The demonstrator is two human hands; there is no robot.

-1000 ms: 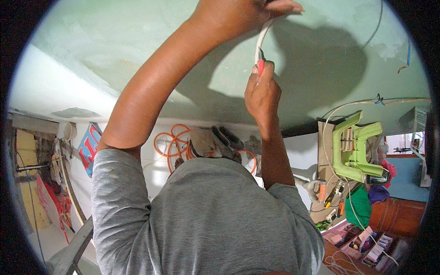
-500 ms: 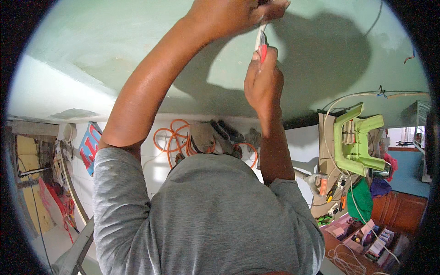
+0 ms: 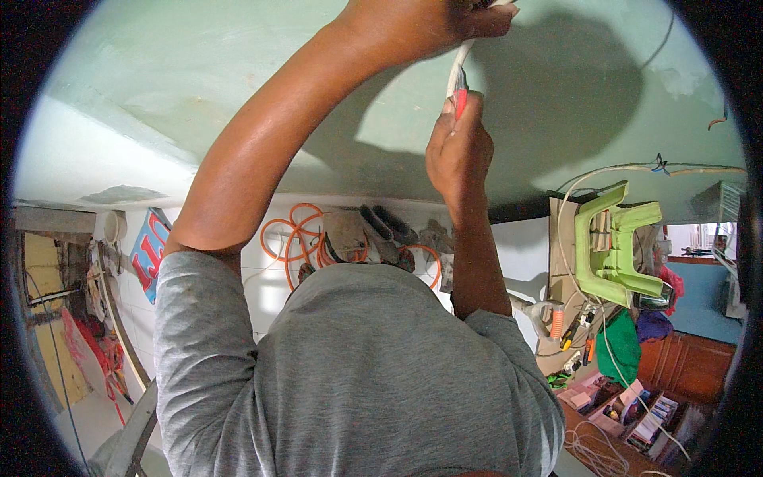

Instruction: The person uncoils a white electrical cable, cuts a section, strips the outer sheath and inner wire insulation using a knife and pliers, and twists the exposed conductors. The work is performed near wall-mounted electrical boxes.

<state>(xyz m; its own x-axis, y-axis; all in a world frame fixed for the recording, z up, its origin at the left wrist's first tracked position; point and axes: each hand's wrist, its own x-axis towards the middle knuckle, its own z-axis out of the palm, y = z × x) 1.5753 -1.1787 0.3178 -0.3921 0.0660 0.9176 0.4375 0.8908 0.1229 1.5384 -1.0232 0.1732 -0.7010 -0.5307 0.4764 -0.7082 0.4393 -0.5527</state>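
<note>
While the left hand (image 3: 435, 22) grips the cable (image 3: 459, 62) near 1 o'clock (fingers partly cropped, fyi), the right hand (image 3: 461, 151), apart at the left's 6 o'clock, is clamped on a red tool (image 3: 461, 102) against the cable.

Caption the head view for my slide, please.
Left hand holds a white cable; right hand grips a red-handled tool alongside it.

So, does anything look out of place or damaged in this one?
Nothing looks plainly broken, but the orange cable lies in loose, tangled loops beyond the shirt, and a grey patch at left stands out from its paler surroundings, perhaps worn or unfinished. A wire at far upper right seems to end loose.
</note>
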